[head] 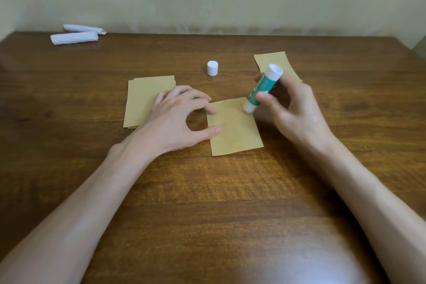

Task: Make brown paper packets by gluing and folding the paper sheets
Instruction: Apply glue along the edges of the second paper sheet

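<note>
The left hand (177, 113) arches over the table (207, 191), thumb and fingertips pressing the left edge of a tan paper sheet (234, 130) lying flat at centre; the right hand (292, 108) grips an uncapped green-and-white glue stick (261, 88), tilted, tip on the sheet's far right corner

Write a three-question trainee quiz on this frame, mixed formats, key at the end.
1. True or false: the white cap stands on the table, off the glue stick.
2. The left hand presses its fingertips on: A) the white cap, B) the single brown sheet, C) the glue stick.
3. Which hand grips the glue stick?
Key: 1 true; 2 B; 3 the right hand.
</note>
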Action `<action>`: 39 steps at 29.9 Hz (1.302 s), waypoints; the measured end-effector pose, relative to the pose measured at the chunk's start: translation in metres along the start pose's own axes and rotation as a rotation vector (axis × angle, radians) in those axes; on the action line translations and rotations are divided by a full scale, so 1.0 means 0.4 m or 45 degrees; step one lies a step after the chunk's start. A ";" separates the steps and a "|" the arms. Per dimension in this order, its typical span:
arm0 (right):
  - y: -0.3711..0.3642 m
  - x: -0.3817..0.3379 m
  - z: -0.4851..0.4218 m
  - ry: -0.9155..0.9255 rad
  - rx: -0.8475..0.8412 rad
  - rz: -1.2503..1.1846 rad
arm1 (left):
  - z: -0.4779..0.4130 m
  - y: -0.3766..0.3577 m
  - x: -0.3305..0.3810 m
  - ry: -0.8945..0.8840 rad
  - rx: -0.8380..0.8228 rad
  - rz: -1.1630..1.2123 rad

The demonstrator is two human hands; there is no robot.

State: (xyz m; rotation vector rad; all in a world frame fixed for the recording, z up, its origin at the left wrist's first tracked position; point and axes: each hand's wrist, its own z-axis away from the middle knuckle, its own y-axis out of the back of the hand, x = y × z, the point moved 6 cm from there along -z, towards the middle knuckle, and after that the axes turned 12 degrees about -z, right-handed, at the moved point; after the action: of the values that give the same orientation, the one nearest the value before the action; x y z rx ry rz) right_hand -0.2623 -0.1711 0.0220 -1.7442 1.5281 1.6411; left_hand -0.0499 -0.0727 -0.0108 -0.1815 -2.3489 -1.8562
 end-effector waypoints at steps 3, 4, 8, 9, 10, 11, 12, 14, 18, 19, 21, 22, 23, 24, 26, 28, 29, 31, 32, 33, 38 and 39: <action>0.035 -0.025 0.000 0.073 0.128 -0.135 | 0.001 -0.001 0.000 -0.001 0.004 0.003; 0.038 -0.032 0.002 0.091 0.135 -0.168 | 0.001 0.000 -0.001 -0.001 0.008 0.007; 0.001 -0.038 0.011 0.097 0.036 -0.199 | 0.001 0.000 0.001 0.004 -0.001 0.003; -0.013 -0.036 0.011 0.100 0.005 -0.192 | 0.000 0.000 0.002 0.003 -0.005 -0.002; -0.025 -0.031 0.010 0.105 -0.019 -0.178 | 0.000 0.000 0.003 0.000 -0.004 -0.006; -0.037 -0.027 0.008 0.109 -0.042 -0.156 | -0.001 0.001 0.003 -0.001 -0.004 -0.008; -0.048 -0.024 0.007 0.116 -0.076 -0.132 | -0.001 0.002 0.002 -0.001 -0.007 -0.010; -0.066 -0.018 0.006 0.135 -0.141 -0.073 | -0.001 0.004 0.003 -0.001 -0.013 -0.010; -0.077 -0.018 0.008 0.128 -0.191 -0.001 | -0.002 0.004 0.004 0.002 -0.023 -0.019; -0.080 -0.019 0.008 0.122 -0.189 -0.003 | -0.002 0.004 0.003 0.003 -0.024 -0.027; -0.082 -0.023 0.008 0.139 -0.152 0.027 | -0.003 0.003 0.001 0.004 -0.025 -0.034; -0.080 -0.022 0.007 0.149 -0.128 0.051 | -0.003 0.003 0.000 0.005 -0.022 -0.032; -0.078 -0.019 0.004 0.147 -0.114 0.067 | -0.002 0.004 0.000 0.005 -0.018 -0.030; -0.077 -0.016 0.002 0.130 -0.117 0.074 | -0.002 0.003 -0.001 0.005 -0.015 -0.027; -0.075 -0.009 -0.001 0.100 -0.153 0.065 | -0.001 0.003 -0.001 0.004 -0.014 -0.021; -0.073 -0.008 -0.001 0.089 -0.199 0.061 | -0.002 0.003 0.000 0.005 -0.016 -0.019; -0.072 -0.007 -0.001 0.081 -0.220 0.068 | -0.002 0.003 0.000 0.008 -0.019 -0.021; -0.071 -0.006 0.000 0.065 -0.251 0.093 | -0.002 0.002 0.000 0.011 -0.021 -0.021; -0.070 -0.006 0.001 0.066 -0.260 0.108 | -0.002 0.002 0.000 0.010 -0.018 -0.018; -0.069 -0.007 0.002 0.076 -0.259 0.122 | -0.001 0.001 0.000 0.007 -0.014 -0.014; -0.063 -0.015 0.008 0.144 -0.193 0.200 | 0.000 0.001 -0.002 -0.001 -0.003 -0.015; -0.061 -0.017 0.009 0.150 -0.183 0.205 | 0.000 0.001 -0.002 -0.003 0.002 -0.015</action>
State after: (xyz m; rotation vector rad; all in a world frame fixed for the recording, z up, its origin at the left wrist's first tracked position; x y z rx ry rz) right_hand -0.2428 -0.1557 0.0163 -1.8640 1.6806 1.7945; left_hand -0.0492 -0.0728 -0.0106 -0.1701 -2.3576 -1.8608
